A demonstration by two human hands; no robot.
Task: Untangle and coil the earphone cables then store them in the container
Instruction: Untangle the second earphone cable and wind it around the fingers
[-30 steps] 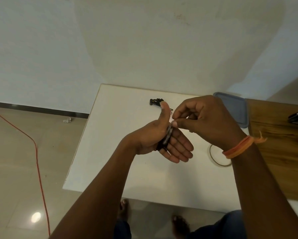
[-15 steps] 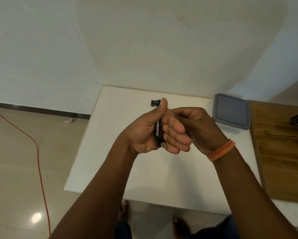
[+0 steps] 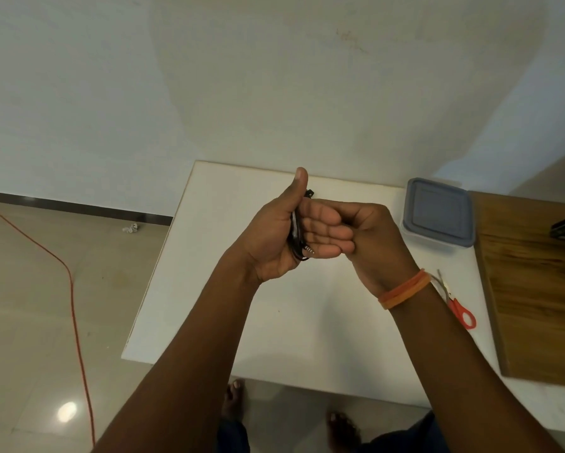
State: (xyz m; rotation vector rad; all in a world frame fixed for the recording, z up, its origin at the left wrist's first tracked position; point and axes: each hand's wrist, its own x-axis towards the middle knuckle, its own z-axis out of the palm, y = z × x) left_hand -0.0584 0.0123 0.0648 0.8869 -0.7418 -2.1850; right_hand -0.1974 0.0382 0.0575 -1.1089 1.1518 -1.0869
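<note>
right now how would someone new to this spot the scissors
Start at the white table and go to its right side, next to the wooden board. The scissors lie flat there, nearer the person than the lidded container and partly hidden by the right wrist. Their red handles are the only red thing on the table.

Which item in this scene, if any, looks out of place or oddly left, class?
One thing: a small white tangle lies on the floor by the dark skirting, away from the table. It may be a dropped earphone, but it is too small to tell. On the table, the container has its lid on, and the scissors lie flat.
</note>
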